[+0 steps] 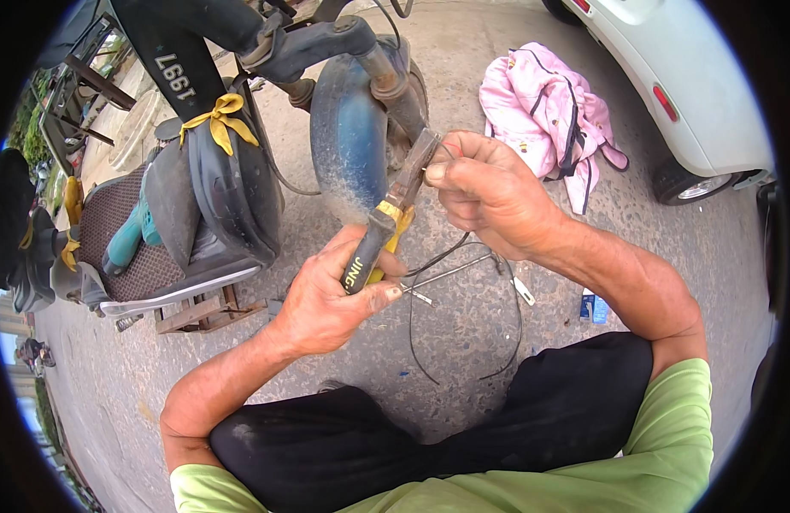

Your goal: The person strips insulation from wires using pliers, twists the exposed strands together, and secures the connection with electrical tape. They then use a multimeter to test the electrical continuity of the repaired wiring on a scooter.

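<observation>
My left hand [322, 299] is closed around the black-and-yellow handles of a pair of pliers [396, 198], whose worn, rusty jaws point up and away from me. Right beside the jaw tips, my right hand [497, 201] pinches the end of a thin wire between thumb and forefinger. Whether the jaws bite on the wire is hard to make out. A dark cable [450, 250] trails below my right hand, and thin black loops of cable lie on the ground between my knees.
Just ahead stands a scooter's front fork [395, 94] with a dusty blue mudguard [348, 128]. To the left, a teal power tool [130, 235] rests on the scooter's footboard [100, 205]. A pink garment [544, 111] lies near a white car [694, 77]. A small blue-and-white box [594, 308] sits at right.
</observation>
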